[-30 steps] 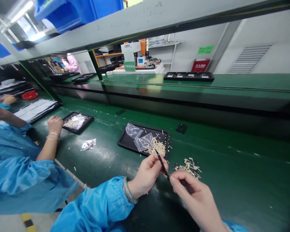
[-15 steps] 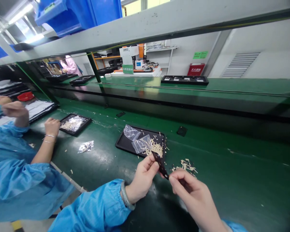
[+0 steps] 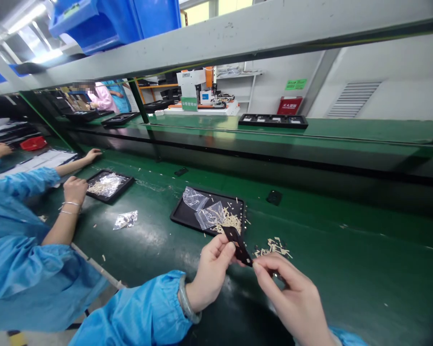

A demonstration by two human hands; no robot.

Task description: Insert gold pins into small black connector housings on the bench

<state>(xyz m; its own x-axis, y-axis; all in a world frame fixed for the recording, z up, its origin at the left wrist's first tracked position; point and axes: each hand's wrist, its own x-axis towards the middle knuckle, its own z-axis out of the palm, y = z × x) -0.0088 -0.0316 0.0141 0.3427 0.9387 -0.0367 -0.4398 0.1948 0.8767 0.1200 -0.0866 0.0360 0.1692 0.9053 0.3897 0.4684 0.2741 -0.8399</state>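
Near the lower centre of the frame, your left hand pinches a tilted, thin black part above the table; your right hand has its fingers narrowed at the lower corner, gripping or not, I cannot tell. Too hard a pull could bend it; a loose pinch could drop it.
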